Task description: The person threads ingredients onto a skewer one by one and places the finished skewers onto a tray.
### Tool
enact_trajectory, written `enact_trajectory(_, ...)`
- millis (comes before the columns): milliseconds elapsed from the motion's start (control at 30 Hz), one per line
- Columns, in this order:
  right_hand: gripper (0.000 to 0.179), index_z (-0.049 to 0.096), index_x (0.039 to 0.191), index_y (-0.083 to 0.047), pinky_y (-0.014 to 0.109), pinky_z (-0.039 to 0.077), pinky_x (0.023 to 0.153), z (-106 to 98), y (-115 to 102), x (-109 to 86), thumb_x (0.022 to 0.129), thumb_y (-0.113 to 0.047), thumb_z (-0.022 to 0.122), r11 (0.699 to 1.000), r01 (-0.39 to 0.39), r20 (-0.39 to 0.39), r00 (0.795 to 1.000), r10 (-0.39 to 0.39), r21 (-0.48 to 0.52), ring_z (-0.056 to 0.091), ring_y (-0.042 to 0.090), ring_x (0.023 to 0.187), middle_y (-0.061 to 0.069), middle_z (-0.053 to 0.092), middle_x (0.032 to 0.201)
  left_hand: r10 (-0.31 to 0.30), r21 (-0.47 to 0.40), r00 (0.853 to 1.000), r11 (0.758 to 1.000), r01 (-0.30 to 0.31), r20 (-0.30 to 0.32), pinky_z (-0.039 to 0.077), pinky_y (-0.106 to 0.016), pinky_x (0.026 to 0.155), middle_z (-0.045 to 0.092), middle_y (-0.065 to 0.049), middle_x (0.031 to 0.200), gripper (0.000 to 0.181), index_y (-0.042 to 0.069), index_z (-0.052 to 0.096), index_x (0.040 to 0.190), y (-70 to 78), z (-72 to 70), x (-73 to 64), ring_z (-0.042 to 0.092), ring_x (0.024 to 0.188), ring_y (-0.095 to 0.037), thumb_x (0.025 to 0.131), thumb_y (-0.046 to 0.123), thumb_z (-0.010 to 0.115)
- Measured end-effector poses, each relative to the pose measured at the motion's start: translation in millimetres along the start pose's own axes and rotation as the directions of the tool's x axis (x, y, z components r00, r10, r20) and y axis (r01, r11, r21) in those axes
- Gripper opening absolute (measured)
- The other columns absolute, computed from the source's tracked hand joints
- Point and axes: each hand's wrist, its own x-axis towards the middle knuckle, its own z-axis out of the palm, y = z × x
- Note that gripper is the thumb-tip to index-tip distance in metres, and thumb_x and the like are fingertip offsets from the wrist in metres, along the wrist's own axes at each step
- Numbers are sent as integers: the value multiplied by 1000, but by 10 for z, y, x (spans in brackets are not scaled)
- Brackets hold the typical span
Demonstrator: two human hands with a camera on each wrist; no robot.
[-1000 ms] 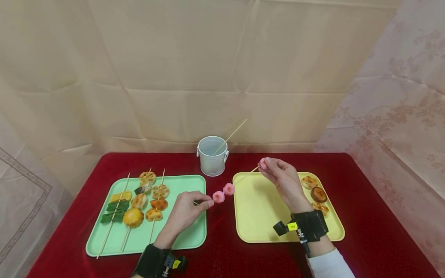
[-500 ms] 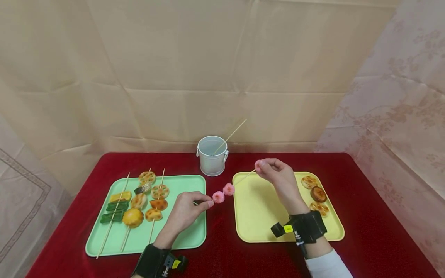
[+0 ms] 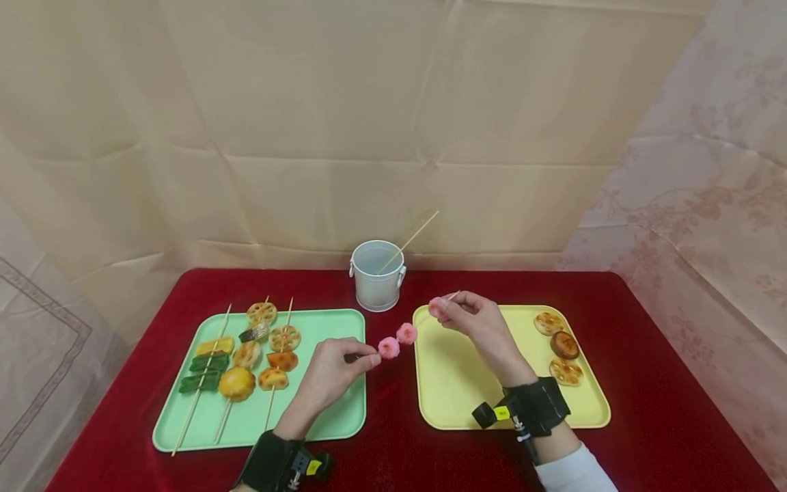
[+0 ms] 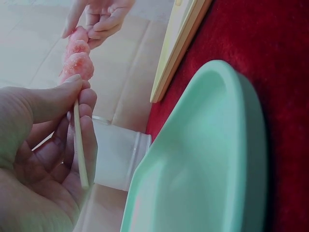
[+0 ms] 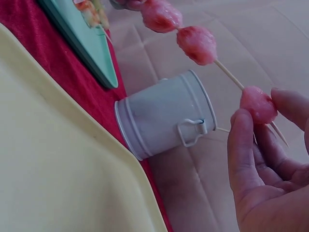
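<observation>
My left hand (image 3: 335,374) pinches a thin wooden skewer (image 4: 80,150) between thumb and fingers, just below two pink balls. These pink balls (image 3: 397,341) sit close together on the skewer, which slants up to the right. A third pink ball (image 5: 258,105) is threaded farther up, with a stretch of bare stick between it and the others. My right hand (image 3: 486,335) pinches that third ball, and the skewer's tip sticks out beyond it. Both hands are raised, the left over the green tray (image 3: 332,424) and the right over the yellow tray (image 3: 455,403).
On the green tray lie three loaded skewers, one with green pieces (image 3: 203,372). Along the yellow tray's right side are two lotus-root slices and a brown mushroom-like piece (image 3: 564,345). A white bucket (image 3: 377,287) holding a bare skewer (image 3: 418,234) stands at the back.
My right hand has slid the third pink ball down the skewer toward the other two, so the tip now shows past it. The left hand has held still.
</observation>
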Motion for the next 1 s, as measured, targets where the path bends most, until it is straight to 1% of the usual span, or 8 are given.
enact_trajectory(67,39,69,113,1,33,58,93,21,6,-8,95,-32,77,1000,-5,16,1000,6,-10,65,45,114,13,75,110,1,1,1000,1000,-1,-5,48,-24,66,73,7,81,5,11,83,92,5,-1,0,59,73,-7,87,12,84)
enact_trajectory(200,37,68,113,2,34,58,92,62,17,-16,96,-29,77,1000,-17,39,999,18,-25,66,46,113,14,75,109,0,8,1000,1000,0,-7,47,-25,65,73,7,81,5,11,83,91,9,0,1,58,73,-8,87,12,84)
enact_trajectory(367,37,68,114,3,33,59,90,109,27,-24,94,-27,79,999,-34,51,998,36,-35,68,45,109,14,75,105,2,17,1000,1000,-2,-8,47,-25,64,73,7,80,5,12,83,91,5,2,-1,58,72,-9,87,12,84)
enact_trajectory(567,37,69,115,4,34,59,90,142,36,-26,94,-25,79,999,-34,66,997,36,-38,67,47,109,14,75,104,12,24,1000,1000,-12,-13,47,-25,64,73,8,80,5,11,83,91,3,5,-1,58,72,-9,86,12,85)
enact_trajectory(733,38,70,115,1,34,59,89,148,37,-28,94,-29,79,997,-34,72,997,39,-73,68,42,108,14,75,105,16,30,1000,999,-16,-15,47,-25,64,72,7,80,5,10,83,91,10,9,-1,58,72,-9,86,12,84)
enact_trajectory(867,39,69,115,0,33,58,89,127,38,-17,95,-32,77,993,-30,59,998,37,-115,68,42,106,14,74,106,9,39,1000,999,-8,-27,47,-25,65,72,8,79,4,12,83,90,16,10,-5,59,72,-9,87,10,83)
enact_trajectory(1000,39,67,116,2,30,58,86,79,36,9,97,-32,74,991,-29,6,1000,30,-132,67,43,103,17,72,108,-9,70,998,997,13,-63,47,-26,64,72,9,80,5,13,84,90,-1,10,-10,59,72,-8,86,10,84)
